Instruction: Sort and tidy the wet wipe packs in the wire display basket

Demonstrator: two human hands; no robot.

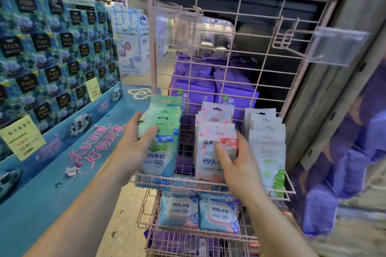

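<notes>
A pink wire basket (289, 189) on a pink rack holds three upright rows of wet wipe packs. Green-and-blue packs (161, 152) stand at the left, pink packs (208, 158) in the middle, white-and-green packs (269, 152) at the right. My left hand (135, 142) grips the left side of the green row, thumb on the front pack. My right hand (236, 165) holds the front pink pack, thumb across its face and fingers at its right edge.
A lower wire basket (146, 223) holds blue-and-pink packs (217, 213). Purple packs (194, 89) are stacked behind the rack's grid. Clear tag holders (336, 46) jut out on hooks at upper right. A blue tissue display (52, 69) fills the left.
</notes>
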